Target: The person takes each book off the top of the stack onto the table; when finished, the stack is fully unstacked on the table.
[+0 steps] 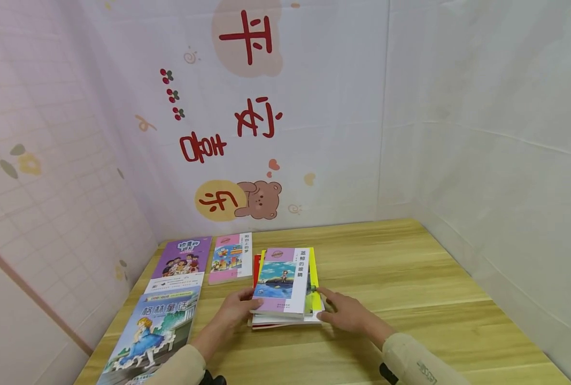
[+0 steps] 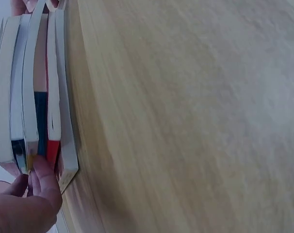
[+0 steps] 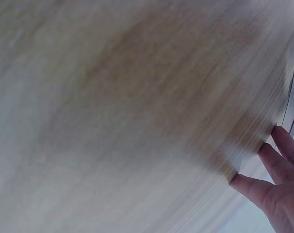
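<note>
A stack of books (image 1: 279, 315) lies on the wooden table, its layers slightly out of line. On top is a paperback with a pink, white and blue cover (image 1: 278, 280); a yellow-edged book (image 1: 314, 267) shows beneath it. My left hand (image 1: 239, 309) grips the stack's left side near the front corner. In the left wrist view, the fingers (image 2: 45, 179) bend in against the ends of the middle books. At the stack's right side is my right hand (image 1: 350, 314), fingers spread and fairly straight, fingertips at the edge. Fingertips (image 3: 241, 179) also come down close to the tabletop.
Left of the stack lie a purple book (image 1: 182, 262), a book with a girl in a blue dress (image 1: 153, 329), and a pink-and-white paperback (image 1: 231, 256). The wooden table (image 1: 410, 299) meets a printed cloth wall (image 1: 333, 133) behind and a white one (image 1: 497, 160) at right.
</note>
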The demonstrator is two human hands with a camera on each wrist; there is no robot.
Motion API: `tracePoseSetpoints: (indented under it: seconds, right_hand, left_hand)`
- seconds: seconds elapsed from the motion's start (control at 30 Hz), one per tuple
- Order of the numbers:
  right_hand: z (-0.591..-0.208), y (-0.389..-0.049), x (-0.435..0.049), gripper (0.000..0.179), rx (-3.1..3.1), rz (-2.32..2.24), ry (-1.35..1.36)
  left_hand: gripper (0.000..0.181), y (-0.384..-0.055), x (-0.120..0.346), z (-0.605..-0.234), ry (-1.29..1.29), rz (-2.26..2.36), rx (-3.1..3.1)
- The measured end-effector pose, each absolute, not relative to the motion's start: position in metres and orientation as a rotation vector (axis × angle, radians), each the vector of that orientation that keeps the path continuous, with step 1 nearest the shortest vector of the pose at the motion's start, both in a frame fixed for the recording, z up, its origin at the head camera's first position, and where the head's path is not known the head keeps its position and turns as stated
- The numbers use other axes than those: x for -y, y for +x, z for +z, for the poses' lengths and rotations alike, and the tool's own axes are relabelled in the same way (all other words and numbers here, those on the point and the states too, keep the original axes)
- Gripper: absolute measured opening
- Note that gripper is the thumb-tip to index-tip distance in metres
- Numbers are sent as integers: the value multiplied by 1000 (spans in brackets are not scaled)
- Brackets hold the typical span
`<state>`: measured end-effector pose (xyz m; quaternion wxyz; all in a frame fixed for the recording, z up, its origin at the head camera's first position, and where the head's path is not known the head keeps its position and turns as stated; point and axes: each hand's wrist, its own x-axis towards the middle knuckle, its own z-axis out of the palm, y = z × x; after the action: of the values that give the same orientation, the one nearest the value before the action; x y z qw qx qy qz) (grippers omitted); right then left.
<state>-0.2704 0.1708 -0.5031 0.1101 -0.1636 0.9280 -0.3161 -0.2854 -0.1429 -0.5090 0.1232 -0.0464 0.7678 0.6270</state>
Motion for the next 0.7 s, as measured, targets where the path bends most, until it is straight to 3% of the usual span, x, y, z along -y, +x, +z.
tracePoseSetpoints:
  seconds: [0.37,0.7]
  right_hand:
    - [-506,-272,-170,70,-2737,-909,-472]
    - [-505,-271,-170,69,-2740,-911,-488]
  left_hand:
    - [57,-286,154,-506,-48,1866,-2185]
    - [58,-281,162,-499,-77,1911,-2163]
